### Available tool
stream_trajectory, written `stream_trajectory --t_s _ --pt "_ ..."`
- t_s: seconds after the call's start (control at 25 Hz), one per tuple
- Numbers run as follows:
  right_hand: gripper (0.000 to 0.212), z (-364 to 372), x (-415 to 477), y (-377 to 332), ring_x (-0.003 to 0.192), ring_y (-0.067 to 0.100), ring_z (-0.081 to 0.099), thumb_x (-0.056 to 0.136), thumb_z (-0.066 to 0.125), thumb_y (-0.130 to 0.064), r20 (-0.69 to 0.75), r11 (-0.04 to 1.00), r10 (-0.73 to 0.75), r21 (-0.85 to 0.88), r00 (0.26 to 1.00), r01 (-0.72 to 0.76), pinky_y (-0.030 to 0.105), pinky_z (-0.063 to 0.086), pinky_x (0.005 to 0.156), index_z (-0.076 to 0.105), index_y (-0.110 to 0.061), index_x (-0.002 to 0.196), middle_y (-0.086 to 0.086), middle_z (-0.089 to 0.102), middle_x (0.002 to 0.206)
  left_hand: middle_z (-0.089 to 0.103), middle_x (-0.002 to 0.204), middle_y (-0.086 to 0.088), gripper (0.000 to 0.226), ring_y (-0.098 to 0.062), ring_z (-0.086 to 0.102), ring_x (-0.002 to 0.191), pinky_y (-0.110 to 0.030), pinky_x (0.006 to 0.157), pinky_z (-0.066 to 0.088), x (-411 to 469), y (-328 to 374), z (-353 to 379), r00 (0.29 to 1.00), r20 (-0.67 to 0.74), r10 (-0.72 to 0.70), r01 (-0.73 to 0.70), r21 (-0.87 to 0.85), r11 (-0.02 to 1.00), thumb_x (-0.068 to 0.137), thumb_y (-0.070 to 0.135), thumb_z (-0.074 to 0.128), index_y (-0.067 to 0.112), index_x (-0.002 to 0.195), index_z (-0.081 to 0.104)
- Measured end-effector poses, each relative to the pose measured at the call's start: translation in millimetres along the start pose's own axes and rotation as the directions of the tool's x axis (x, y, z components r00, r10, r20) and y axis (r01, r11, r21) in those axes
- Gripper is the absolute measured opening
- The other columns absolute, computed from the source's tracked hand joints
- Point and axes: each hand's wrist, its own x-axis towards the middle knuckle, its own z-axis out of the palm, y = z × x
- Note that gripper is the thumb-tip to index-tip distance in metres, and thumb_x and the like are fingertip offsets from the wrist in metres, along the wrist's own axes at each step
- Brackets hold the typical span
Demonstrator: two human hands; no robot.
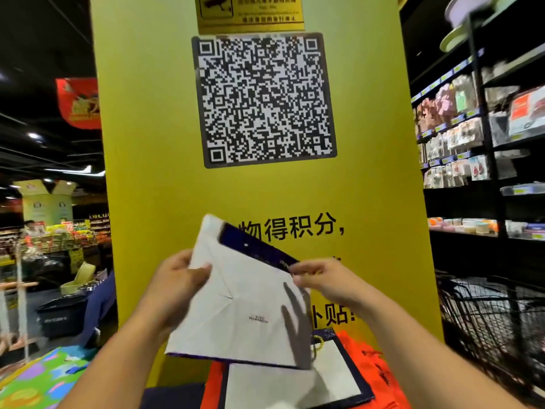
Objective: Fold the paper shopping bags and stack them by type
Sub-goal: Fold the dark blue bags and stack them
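Note:
I hold a navy paper shopping bag up in front of the yellow pillar, its white creased bottom facing me and a strip of navy side showing at the top. My left hand grips its left edge, thumb on the white panel. My right hand pinches the upper right edge where the navy meets the white. Below lies another navy bag with a white face and a gold cord handle, flat on orange bags.
A yellow pillar with a QR code stands directly ahead. Black shelving with packaged goods fills the right side, with a wire shopping cart below it. A colourful mat lies at lower left, shop displays beyond.

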Motion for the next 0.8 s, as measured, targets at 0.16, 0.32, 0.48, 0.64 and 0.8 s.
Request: stream_trajectory --t_s 0.16,0.32,0.48,0.64,0.8 --pt "0.058 3 9 45 0.12 0.015 0.048 0.085 0.077 -0.036 -0.29 0.998 0.06 0.038 0.955 -0.051 0.032 0.045 0.087 0.05 -0.042 0.136 -0.009 0.044 0.132 0.072 0.104 -0.025 0.023 -0.043 0.072 0.084 -0.053 0.073 0.058 12 -41 -28 0.982 -0.008 -0.189 0.177 -0.316 0.932 0.098 0.008 0.051 0.005 0.117 0.061" --pt "0.016 -1 23 88 0.072 0.015 0.063 0.091 0.072 -0.024 -0.271 0.984 0.153 0.132 0.95 -0.121 0.026 0.041 0.057 0.066 -0.02 0.106 0.001 0.069 0.087 0.07 0.098 -0.032 0.022 -0.042 0.071 0.069 -0.048 0.059 0.06 17 -106 -13 0.921 0.06 -0.385 0.383 -0.33 0.863 0.094 0.0 0.049 -0.004 0.114 0.059" --pt "0.019 8 29 130 0.052 0.007 0.049 0.095 0.066 -0.028 -0.321 0.944 0.145 -0.239 0.936 -0.228 0.025 0.031 0.047 0.067 -0.02 0.078 -0.005 0.06 0.061 0.071 0.089 -0.023 0.065 -0.031 0.067 0.069 -0.035 0.062 0.052 30 -176 -3 0.853 -0.004 -0.522 0.515 0.175 0.839 0.076 0.001 0.07 -0.003 0.135 0.043" --pt "0.031 28 35 184 0.061 0.017 0.058 0.092 0.069 -0.035 -0.248 0.827 0.254 -0.445 0.935 -0.343 0.029 0.033 0.05 0.06 -0.02 0.066 -0.003 0.062 0.064 0.038 0.149 -0.009 0.075 -0.03 0.046 0.129 -0.027 0.085 0.047 40 -222 26 0.851 0.105 -0.514 0.137 0.901 0.411 0.086 0.039 0.062 0.028 0.152 0.028" --pt "0.029 31 42 206 0.07 0.021 0.068 0.087 0.072 -0.043 -0.261 0.703 0.299 -0.59 0.918 -0.396 0.029 0.042 0.054 0.074 -0.015 0.079 0.002 0.072 0.074 0.052 0.113 0.011 0.062 -0.023 0.048 0.115 -0.04 0.09 0.045 53 -235 46 0.89 0.267 -0.37 -0.218 0.961 0.17 0.078 0.079 0.049 0.027 0.106 0.065"
